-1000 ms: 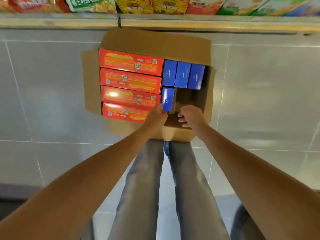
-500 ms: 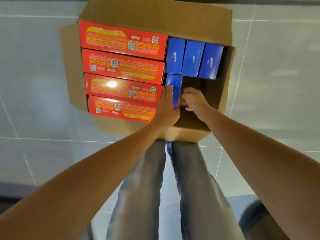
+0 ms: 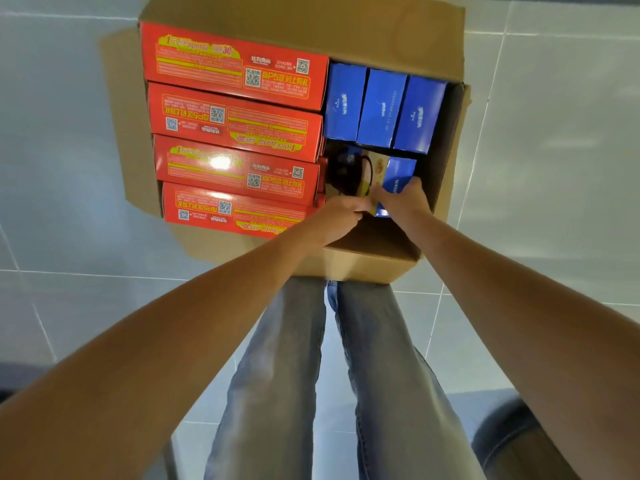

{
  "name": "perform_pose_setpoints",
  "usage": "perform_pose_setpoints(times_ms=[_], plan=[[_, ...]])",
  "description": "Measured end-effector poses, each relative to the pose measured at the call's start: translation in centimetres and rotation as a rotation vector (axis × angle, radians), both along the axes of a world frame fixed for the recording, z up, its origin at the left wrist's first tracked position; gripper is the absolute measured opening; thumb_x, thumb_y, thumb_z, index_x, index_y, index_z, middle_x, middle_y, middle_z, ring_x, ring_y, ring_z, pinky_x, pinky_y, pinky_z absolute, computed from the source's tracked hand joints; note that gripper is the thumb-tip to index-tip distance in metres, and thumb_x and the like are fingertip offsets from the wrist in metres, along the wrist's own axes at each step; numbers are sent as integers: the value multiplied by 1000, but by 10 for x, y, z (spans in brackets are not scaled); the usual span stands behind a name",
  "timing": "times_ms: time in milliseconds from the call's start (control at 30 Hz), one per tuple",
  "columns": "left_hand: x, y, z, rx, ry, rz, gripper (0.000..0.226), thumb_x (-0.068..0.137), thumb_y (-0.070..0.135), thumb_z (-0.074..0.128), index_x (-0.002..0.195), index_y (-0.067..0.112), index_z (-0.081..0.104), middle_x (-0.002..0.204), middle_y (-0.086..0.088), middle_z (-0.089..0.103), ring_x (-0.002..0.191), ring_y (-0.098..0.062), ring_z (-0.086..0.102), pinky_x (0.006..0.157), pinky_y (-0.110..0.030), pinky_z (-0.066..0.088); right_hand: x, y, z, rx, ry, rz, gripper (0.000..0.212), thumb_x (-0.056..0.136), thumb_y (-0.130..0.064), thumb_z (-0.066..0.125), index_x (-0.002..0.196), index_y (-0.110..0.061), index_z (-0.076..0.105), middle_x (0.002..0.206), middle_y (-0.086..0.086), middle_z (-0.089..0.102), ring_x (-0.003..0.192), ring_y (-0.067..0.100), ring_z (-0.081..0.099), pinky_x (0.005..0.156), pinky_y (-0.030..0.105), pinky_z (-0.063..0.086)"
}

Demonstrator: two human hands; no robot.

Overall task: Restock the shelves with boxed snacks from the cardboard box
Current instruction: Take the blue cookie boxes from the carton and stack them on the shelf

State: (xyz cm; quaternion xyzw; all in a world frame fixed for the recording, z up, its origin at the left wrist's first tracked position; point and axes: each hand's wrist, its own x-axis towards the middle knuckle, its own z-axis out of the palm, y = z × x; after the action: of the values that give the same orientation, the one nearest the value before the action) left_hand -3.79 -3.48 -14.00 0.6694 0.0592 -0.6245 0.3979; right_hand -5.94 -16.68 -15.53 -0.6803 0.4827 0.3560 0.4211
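Standing over the cardboard box [image 3: 398, 39] on the tiled floor [image 3: 554, 150], the left hand [image 3: 337, 216] and right hand [image 3: 403, 199] both gripped one blue snack box [image 3: 391, 174], tilted in the box's near right corner. Beyond it stood three upright blue boxes [image 3: 382, 110], with four red boxes [image 3: 235, 133] stacked flat on the left

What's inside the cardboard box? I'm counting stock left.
Cardboard box: four red boxes, three upright blue boxes, one blue box held by both hands. Lower layers are hidden.
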Motion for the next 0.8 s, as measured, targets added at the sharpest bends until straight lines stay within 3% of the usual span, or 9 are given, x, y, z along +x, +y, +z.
perform_pose_setpoints(times_ms=[133, 233, 333, 467, 567, 667, 700, 767, 800], plan=[[-4, -11, 5, 26, -5, 99, 37, 94, -2, 41, 127, 7, 56, 119, -10, 57, 108, -18, 52, 82, -19, 39, -1, -6, -4, -64, 39, -1, 61, 82, -28, 70, 131, -10, 38, 125, 8, 53, 111, 21, 54, 79, 27, 41], [-3, -13, 15, 68, 0, 273, 23, 94, 0, 43, 98, 16, 59, 92, 5, 54, 84, -5, 49, 73, -13, 35, -4, -10, 4, -96, 28, 33, 60, 81, -31, 70, 130, -10, 40, 121, 6, 54, 110, 20, 55, 79, 27, 43], [1, -9, 27, 125, -49, 288, 17, 95, 12, 44, 102, 6, 58, 94, -3, 56, 86, -14, 51, 74, -23, 40, -11, -13, 23, -93, 11, 40, 53, 82, -33, 68, 123, -11, 44, 104, 1, 53, 95, 14, 53, 70, 24, 42], [14, -5, 55, 188, -95, 259, 28, 98, 28, 36, 79, 12, 49, 75, -3, 47, 69, -14, 45, 59, -25, 33, -16, -18, 64, -93, -51, 90, 40, 83, -33, 66, 113, -13, 48, 95, -1, 53, 84, 14, 53, 65, 22, 42], [25, -1, 87, 186, -159, 209, 29, 95, 38, 35, 81, 14, 44, 75, -6, 43, 67, -14, 43, 62, -27, 32, -14, -26, 105, -100, -82, 105, 33, 84, -35, 63, 104, -13, 50, 88, 0, 55, 76, 14, 55, 55, 19, 40], [35, 0, 122, 226, -154, 239, 31, 94, 42, 42, 75, 18, 45, 79, -10, 53, 72, -20, 52, 68, -29, 42, -5, -41, 152, -75, -114, 63, 25, 85, -34, 61, 89, -10, 55, 78, 3, 56, 69, 17, 53, 57, 24, 41], [41, -1, 141, 229, -174, 247, 31, 93, 42, 44, 74, 18, 46, 79, -11, 54, 72, -20, 53, 69, -25, 44, -1, -47, 174, -48, -141, 15, 24, 86, -32, 60, 79, -10, 53, 71, 3, 54, 66, 18, 51, 57, 25, 40], [50, -4, 177, 225, -222, 259, 34, 98, 31, 42, 66, 21, 37, 68, -2, 40, 61, -10, 39, 54, -10, 31, 8, -57, 213, -8, -176, -77, 32, 89, -28, 58, 65, -14, 44, 60, 1, 46, 56, 16, 44, 50, 22, 36], [55, -7, 194, 229, -252, 271, 37, 99, 28, 41, 64, 21, 33, 65, 1, 32, 57, -7, 30, 48, -11, 27, 15, -63, 234, 18, -200, -131, 32, 90, -27, 58, 64, -14, 44, 60, 1, 46, 54, 14, 44, 47, 19, 37]])
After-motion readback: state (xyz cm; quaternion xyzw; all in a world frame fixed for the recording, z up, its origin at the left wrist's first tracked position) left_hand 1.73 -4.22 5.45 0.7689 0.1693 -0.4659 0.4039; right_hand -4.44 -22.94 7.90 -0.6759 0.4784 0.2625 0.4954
